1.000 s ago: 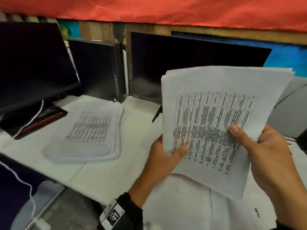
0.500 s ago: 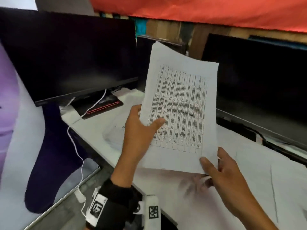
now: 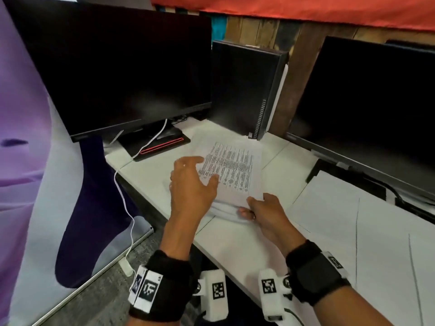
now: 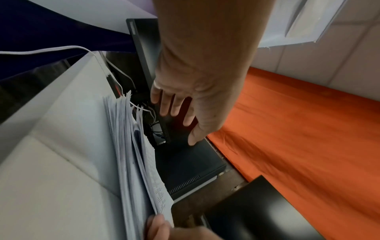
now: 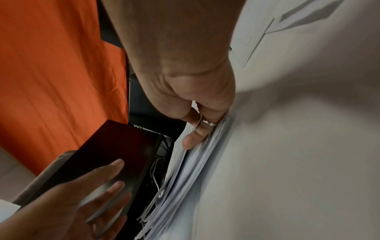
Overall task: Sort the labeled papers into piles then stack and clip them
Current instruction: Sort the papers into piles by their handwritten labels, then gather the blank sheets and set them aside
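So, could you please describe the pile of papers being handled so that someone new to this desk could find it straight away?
Start at the white desk with the two dark monitors and find the black computer tower standing between them. Directly in front of it lies the thick pile of papers, its near corner gripped by the right hand. Unlike the blank sheets to its right, its top page shows a dense printed table.

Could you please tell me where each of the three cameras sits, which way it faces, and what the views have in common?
Head: worn on the head, looking down at the desk; both forearms, left hand and right hand show.
Left wrist: looks along the open left hand toward the monitor.
Right wrist: looks along the right hand pinching the paper pile.
Shared: all three show the paper pile and both hands.
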### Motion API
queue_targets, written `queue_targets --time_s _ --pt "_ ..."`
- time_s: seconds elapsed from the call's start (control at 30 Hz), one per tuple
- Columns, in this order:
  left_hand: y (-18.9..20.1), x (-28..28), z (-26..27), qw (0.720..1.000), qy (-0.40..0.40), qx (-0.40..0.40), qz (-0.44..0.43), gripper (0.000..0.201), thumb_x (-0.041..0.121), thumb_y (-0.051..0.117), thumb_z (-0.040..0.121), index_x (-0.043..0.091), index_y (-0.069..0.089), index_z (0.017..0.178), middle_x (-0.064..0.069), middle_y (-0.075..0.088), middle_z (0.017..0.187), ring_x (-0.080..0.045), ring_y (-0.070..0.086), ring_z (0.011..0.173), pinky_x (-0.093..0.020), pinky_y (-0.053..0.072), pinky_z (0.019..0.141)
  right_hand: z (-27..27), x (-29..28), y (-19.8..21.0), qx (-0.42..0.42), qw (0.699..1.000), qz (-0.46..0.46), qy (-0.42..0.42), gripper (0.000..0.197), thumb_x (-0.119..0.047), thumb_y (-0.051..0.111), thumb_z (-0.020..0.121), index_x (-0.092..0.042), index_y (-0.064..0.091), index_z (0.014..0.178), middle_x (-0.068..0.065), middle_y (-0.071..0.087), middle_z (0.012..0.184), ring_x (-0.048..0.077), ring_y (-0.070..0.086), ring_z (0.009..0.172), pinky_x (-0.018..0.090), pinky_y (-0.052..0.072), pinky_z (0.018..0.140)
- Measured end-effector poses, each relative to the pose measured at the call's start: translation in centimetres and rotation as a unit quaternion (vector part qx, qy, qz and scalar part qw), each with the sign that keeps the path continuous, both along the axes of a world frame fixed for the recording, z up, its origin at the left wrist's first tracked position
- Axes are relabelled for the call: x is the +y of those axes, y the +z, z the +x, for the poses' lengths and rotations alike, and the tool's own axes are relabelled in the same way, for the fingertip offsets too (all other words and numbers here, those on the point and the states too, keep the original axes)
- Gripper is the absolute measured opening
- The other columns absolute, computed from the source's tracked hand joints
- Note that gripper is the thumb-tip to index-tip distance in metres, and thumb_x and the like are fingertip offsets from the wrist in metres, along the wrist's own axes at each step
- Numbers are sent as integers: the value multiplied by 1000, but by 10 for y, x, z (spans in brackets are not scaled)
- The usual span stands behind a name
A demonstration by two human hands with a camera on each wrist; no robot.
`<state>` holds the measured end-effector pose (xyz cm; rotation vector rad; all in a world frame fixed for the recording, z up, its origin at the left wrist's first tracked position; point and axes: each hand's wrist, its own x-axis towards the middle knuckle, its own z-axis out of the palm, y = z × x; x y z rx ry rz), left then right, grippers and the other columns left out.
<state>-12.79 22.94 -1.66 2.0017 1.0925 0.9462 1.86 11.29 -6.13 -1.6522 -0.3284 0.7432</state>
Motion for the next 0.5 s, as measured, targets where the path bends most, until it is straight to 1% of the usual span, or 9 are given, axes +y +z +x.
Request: queue_targets --time_s 0.07,0.13,0.23,0.3,0.33,0.37,0.43,0.47,0.5 --pt "-5 -4 4 999 -36 16 -17 47 30 81 90 23 61 133 -2 48 141 -23 53 129 -43 44 114 1 -2 0 -19 1000 -6 4 20 3 51 105 -3 66 115 15 77 92 20 72 57 23 58 53" --pt "-8 -9 10 998 -55 29 -19 44 28 80 91 25 61 130 -1 48 139 -23 54 127 -45 44 113 2 -4 0 -39 999 -15 16 22 3 49 105 -6 67 114 14 77 90 20 69 56 25 58 54" --pt "-10 -21 21 996 -75 38 -8 43 28 79 91 25 61 130 0 48 138 -23 54 126 -49 44 112 3 -10 2 -67 997 -30 39 22 -1 53 104 -1 68 120 17 76 90 18 67 54 28 58 54" --pt "-11 -31 29 995 -93 41 0 43 28 79 90 25 61 129 0 48 138 -23 53 128 -50 44 112 3 -18 6 -81 994 -45 49 19 -9 59 103 -2 69 118 16 76 86 18 66 55 29 57 55" --pt "-13 -36 33 994 -103 41 5 43 28 80 90 24 62 129 -1 49 137 -23 53 129 -51 45 112 5 -24 9 -91 993 -56 52 16 -15 62 103 -5 67 114 15 75 83 19 65 57 30 57 57" --pt "-15 -41 37 993 -114 41 10 43 28 81 89 24 62 128 -1 49 137 -24 53 128 -51 45 111 7 -32 13 -101 991 -73 54 18 -23 65 102 -8 63 112 13 75 80 20 66 59 33 59 60" --pt "-17 -51 44 989 -137 55 16 47 29 83 87 27 62 129 0 48 138 -25 51 130 -51 43 113 16 -56 17 -134 981 -123 63 34 -40 68 101 -18 53 121 7 78 82 20 71 66 37 61 73" --pt "-19 -55 46 985 -145 89 20 55 32 85 84 30 60 132 0 43 143 -27 44 136 -51 37 117 22 -73 19 -160 972 -153 74 40 -45 69 100 -22 49 126 4 79 84 19 74 71 38 63 78" --pt "-22 -57 47 976 -152 153 35 67 35 88 80 34 55 138 -1 34 152 -30 32 145 -52 27 123 27 -93 20 -186 963 -177 82 42 -48 69 99 -27 48 129 1 78 87 19 75 75 38 63 79"
